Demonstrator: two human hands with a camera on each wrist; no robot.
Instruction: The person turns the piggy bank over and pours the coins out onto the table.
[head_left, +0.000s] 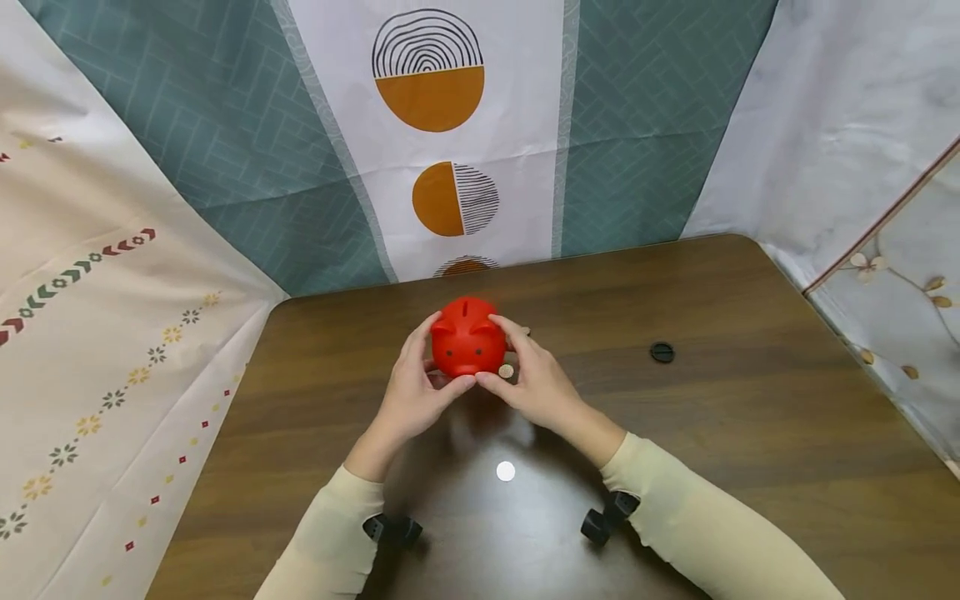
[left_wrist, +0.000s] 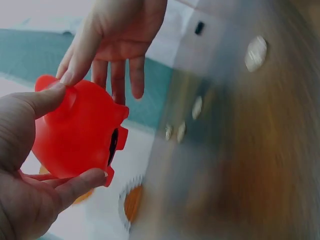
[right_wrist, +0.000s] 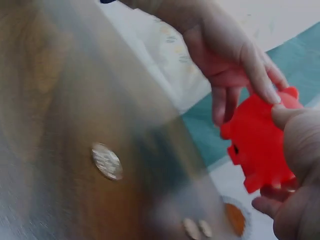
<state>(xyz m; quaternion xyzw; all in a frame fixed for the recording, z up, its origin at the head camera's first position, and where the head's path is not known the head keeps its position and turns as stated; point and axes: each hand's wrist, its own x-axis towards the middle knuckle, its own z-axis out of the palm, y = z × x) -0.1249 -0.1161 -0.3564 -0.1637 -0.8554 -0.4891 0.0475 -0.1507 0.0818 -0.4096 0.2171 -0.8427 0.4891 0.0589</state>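
Both hands hold a red piggy bank (head_left: 468, 346) upright, facing me, its slot on top; the wrist views show it raised off the table. My left hand (head_left: 416, 385) grips one side, with the thumb near the snout in the head view. On the opposite side my right hand (head_left: 536, 379) grips it, thumb tip near the left one. A dark opening shows between the feet in the left wrist view. Beneath lie several coins (left_wrist: 197, 107), one of them a larger-looking coin (right_wrist: 107, 161). One coin (head_left: 506, 372) shows beside the right hand.
A round black plug (head_left: 662, 352) lies on the brown wooden table (head_left: 750, 400), to the right. Nearer me is a bright white round spot (head_left: 506, 471); I cannot tell whether it is a coin or glare. Patterned cloths (head_left: 637, 125) hang behind and beside the table.
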